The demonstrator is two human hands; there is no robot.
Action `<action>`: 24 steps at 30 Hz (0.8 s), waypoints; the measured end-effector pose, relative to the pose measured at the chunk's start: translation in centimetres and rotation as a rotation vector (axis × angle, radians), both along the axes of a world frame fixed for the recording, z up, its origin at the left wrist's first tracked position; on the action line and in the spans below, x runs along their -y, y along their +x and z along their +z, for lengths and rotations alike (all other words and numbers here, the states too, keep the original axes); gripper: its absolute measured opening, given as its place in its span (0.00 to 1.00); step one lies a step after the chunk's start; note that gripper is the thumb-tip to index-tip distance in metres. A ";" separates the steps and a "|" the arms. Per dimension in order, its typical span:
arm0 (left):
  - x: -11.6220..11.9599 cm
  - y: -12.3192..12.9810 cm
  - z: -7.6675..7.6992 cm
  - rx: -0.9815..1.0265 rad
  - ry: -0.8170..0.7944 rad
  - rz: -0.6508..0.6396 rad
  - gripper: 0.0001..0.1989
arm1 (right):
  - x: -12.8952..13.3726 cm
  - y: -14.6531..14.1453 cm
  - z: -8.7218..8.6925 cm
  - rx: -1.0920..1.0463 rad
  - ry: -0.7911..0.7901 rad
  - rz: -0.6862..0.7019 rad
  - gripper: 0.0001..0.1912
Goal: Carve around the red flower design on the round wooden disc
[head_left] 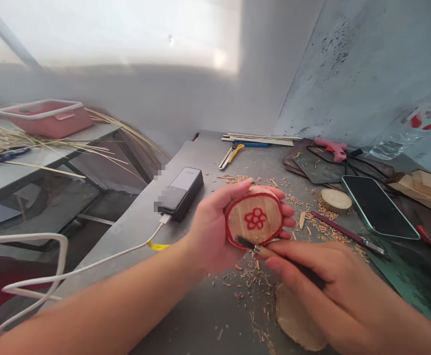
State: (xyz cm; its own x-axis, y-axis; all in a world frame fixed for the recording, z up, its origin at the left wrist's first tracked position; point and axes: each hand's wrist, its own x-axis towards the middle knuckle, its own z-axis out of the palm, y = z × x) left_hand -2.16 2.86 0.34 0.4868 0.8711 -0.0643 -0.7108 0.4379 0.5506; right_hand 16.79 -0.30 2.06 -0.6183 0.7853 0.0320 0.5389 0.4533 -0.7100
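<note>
Two hands hold: left hand (208, 228) cupping a wood slice (254, 218), right hand (336, 291) a carving knife (245, 242) at its rim.

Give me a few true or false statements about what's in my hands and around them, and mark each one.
The left hand holds a round wood slice marked with a red flower. True.

The right hand is empty. False: it holds a small carving knife, its tip at the slice's rim.

A pink glue gun lies toward the back right. True.

The phone is plugged into the white cable. False: that cable runs into the power bank, and the phone lies apart, off to the right.
</note>
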 end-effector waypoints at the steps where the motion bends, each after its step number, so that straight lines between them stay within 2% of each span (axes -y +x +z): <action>1: 0.0 0.1 -0.1 -0.002 -0.003 0.002 0.21 | 0.0 0.1 0.1 0.008 0.007 0.009 0.20; 10: -0.4 -0.7 0.6 -0.004 0.069 0.046 0.24 | -1.4 1.6 1.8 0.076 0.039 0.036 0.21; 15: -0.4 -0.4 0.5 -0.024 0.051 0.073 0.21 | -1.2 1.1 1.2 0.053 0.106 -0.013 0.17; 19: -0.4 -0.3 0.6 -0.029 -0.041 0.121 0.25 | -0.6 0.6 0.7 0.045 0.116 -0.031 0.16; 24: -0.3 -0.2 0.8 -0.021 -0.026 0.163 0.23 | -0.2 0.2 0.4 0.031 0.128 -0.032 0.14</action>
